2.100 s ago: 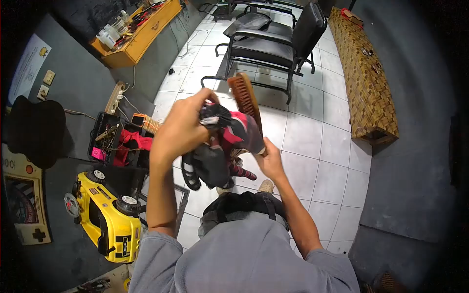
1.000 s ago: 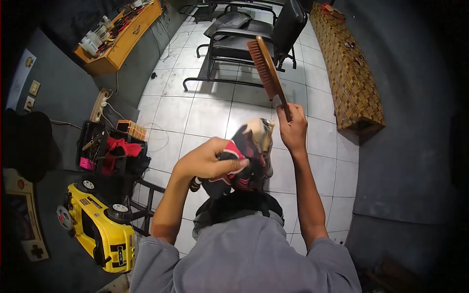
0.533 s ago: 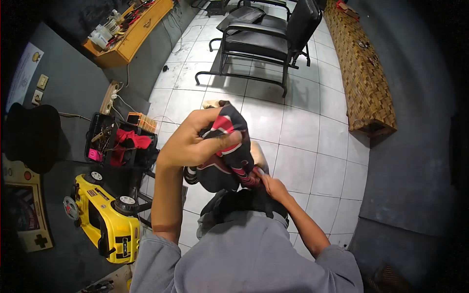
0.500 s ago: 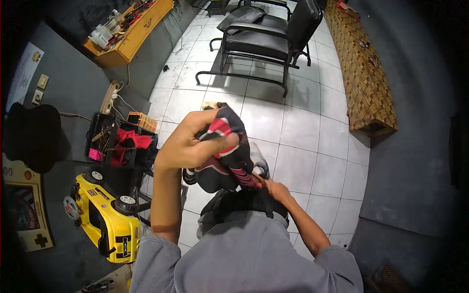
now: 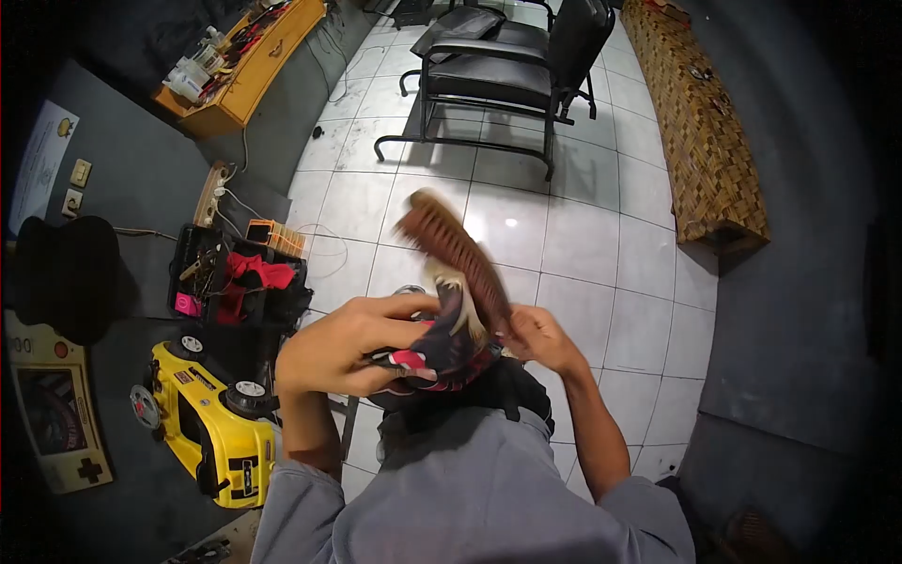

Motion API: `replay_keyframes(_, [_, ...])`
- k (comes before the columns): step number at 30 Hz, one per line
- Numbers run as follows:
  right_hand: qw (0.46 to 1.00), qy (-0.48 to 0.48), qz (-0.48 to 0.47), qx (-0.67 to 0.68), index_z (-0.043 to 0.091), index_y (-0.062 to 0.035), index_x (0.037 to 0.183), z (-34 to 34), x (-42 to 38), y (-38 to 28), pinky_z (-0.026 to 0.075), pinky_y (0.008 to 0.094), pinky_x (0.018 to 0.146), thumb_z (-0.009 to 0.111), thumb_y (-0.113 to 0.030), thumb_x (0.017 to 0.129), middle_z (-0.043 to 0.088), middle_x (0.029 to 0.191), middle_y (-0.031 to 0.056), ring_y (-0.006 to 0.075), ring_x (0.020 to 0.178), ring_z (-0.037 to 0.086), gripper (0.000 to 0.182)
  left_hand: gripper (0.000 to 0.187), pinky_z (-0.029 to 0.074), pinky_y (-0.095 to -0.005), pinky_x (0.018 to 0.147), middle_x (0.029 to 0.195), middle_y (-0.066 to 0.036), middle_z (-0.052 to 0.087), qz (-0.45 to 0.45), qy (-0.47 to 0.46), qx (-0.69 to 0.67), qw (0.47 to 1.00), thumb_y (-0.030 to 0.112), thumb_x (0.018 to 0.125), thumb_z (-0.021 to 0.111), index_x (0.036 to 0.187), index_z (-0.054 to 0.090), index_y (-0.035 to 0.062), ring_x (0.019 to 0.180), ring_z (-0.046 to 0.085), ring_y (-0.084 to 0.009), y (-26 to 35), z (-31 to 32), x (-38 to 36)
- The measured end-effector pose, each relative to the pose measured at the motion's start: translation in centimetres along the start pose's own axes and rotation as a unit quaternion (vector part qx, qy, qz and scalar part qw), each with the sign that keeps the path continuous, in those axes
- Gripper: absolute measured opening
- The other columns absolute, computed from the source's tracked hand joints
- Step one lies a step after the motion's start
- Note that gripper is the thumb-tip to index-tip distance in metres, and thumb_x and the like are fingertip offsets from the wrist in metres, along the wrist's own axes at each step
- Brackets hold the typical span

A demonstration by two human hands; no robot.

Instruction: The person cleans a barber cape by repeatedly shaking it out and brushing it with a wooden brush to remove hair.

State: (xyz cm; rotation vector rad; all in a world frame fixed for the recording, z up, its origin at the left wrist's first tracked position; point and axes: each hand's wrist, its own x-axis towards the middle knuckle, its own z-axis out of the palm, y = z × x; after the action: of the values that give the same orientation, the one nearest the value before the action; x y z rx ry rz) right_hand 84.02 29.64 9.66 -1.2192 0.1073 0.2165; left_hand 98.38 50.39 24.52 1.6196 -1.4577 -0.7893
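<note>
My right hand [image 5: 543, 340] is closed round the lower end of a long brown brush [image 5: 460, 256], which tilts up and to the left in front of my body. A row of bristles shows along its left side; its outline is slightly blurred. My left hand [image 5: 352, 348] grips a soft patterned cloth [image 5: 451, 334] in black, red and white, with fingers curled over its left side. A cream-coloured patch of the cloth touches or lies just below the brush. The cloth's lower part bunches near my waist, and its full shape is hidden.
A black padded chair [image 5: 498, 80] stands ahead on the white tiles. To the left are a yellow toy car [image 5: 216, 428], a black case [image 5: 197, 268] with red cloth, and a wooden shelf [image 5: 249, 75] with bottles. A woven bench [image 5: 700, 132] runs along the right wall.
My left hand has come down with the cloth. The brown brush, mostly hidden before, now shows raised in my right hand, which has moved slightly up and right.
</note>
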Motion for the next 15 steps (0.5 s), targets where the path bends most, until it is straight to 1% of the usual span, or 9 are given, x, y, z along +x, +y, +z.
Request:
replay_keyframes(1, [0.997,-0.066,0.038,0.024,0.048,-0.0042,0.076,0.3,0.7,0.5,0.033,0.0219,0.049,0.041,-0.027,0.094,0.038,0.06,-0.0029,0.0062,0.055,0.036,0.03,0.028,0.047,-0.0343,0.069,0.084,-0.023,0.058,-0.049,-0.019,0.02,0.998,0.02,0.066,0.063,0.08,0.062,-0.0047,0.074,0.06,-0.0316,0.1,-0.3,-0.3])
replay_keyframes(3, [0.987,-0.132,0.076,0.048,0.049,-0.0035,0.076,0.1,2.5,3.9,0.034,0.0231,0.05,0.041,-0.027,0.094,0.039,0.06,-0.0026,0.0068,0.056,0.037,0.031,0.026,0.048,-0.0335,0.071,0.086,-0.022,0.06,0.01,0.049,0.002,0.999,0.014,0.064,0.062,0.08,0.061,-0.0056,0.074,0.061,-0.0325,0.7,-0.6,-0.9])
replay_keyframes(5, [0.965,-0.157,0.022,-0.209,0.057,-0.0016,0.08,-1.2,5.0,10.1,0.034,0.0264,0.045,0.046,-0.05,0.087,0.048,0.059,-0.0003,0.01,0.048,0.041,0.05,0.031,0.049,-0.0307,0.067,0.08,-0.023,0.062,0.087,0.206,-0.028,0.974,0.015,0.06,0.062,0.079,0.06,-0.0087,0.068,0.064,-0.0309,1.1,-0.5,-2.1])
replay_keyframes(7, [0.89,-0.153,0.132,-0.409,0.062,-0.0009,0.081,-4.4,5.2,15.7,0.042,0.0347,0.053,0.047,-0.05,0.086,0.06,0.068,0.0083,0.0201,0.056,0.054,0.052,0.042,0.05,-0.0296,0.058,0.076,-0.023,0.063,0.121,0.487,0.01,0.865,0.037,0.07,0.065,0.073,0.059,-0.0044,0.065,0.064,-0.0225,-0.3,0.8,-4.5])
replay_keyframes(8, [0.843,-0.152,0.169,-0.487,0.063,-0.0021,0.084,-6.7,5.1,19.8,0.044,0.0374,0.058,0.047,-0.05,0.085,0.062,0.074,0.0123,0.0256,0.064,0.058,0.051,0.043,0.05,-0.0296,0.059,0.079,-0.021,0.063,0.121,0.498,0.005,0.859,0.041,0.077,0.06,0.076,0.057,-0.0015,0.067,0.063,-0.022,-1.0,0.0,-6.2])
replay_keyframes(9, [0.789,-0.148,0.204,-0.56,0.065,-0.0033,0.086,-8.2,4.2,22.8,0.047,0.0401,0.063,0.046,-0.05,0.085,0.064,0.08,0.0163,0.031,0.072,0.062,0.05,0.033,0.049,-0.0292,0.068,0.083,-0.016,0.063,-0.068,0.559,0.1,0.82,0.033,0.081,0.057,0.086,0.057,-0.0004,0.076,0.063,-0.0232,-0.8,-0.7,-9.9])
replay_keyframes(12, [0.727,0.071,0.327,-0.6,0.064,0.0,0.091,-9.2,-1.0,25.4,0.049,0.0405,0.074,0.042,-0.042,0.087,0.063,0.086,0.0216,0.0365,0.087,0.06,0.048,0.032,0.043,-0.031,0.086,0.104,-0.015,0.057,0.046,0.691,-0.115,0.712,0.016,0.081,0.06,0.107,0.05,0.0011,0.097,0.056,-0.0208,-4.9,-2.2,-15.3])
replay_keyframes(14, [0.723,0.092,0.338,-0.596,0.063,0.0011,0.091,-11.1,-1.8,26.6,0.049,0.0416,0.074,0.041,-0.04,0.087,0.063,0.086,0.0225,0.0383,0.085,0.06,0.047,0.044,0.043,-0.0317,0.088,0.113,-0.014,0.052,-0.014,0.651,0.026,0.758,0.012,0.079,0.062,0.118,0.044,0.0018,0.1,0.053,-0.0195,-4.9,-2.5,-15.2])
replay_keyframes(15, [0.736,0.112,0.347,-0.571,0.063,0.0015,0.09,-11.5,-2.0,26.7,0.048,0.0428,0.074,0.041,-0.039,0.087,0.063,0.086,0.0221,0.0388,0.083,0.061,0.046,0.053,0.042,-0.0313,0.089,0.114,-0.011,0.052,-0.106,0.705,0.012,0.701,0.011,0.077,0.064,0.124,0.04,0.0028,0.099,0.053,-0.018,-2.4,-1.5,-12.1])
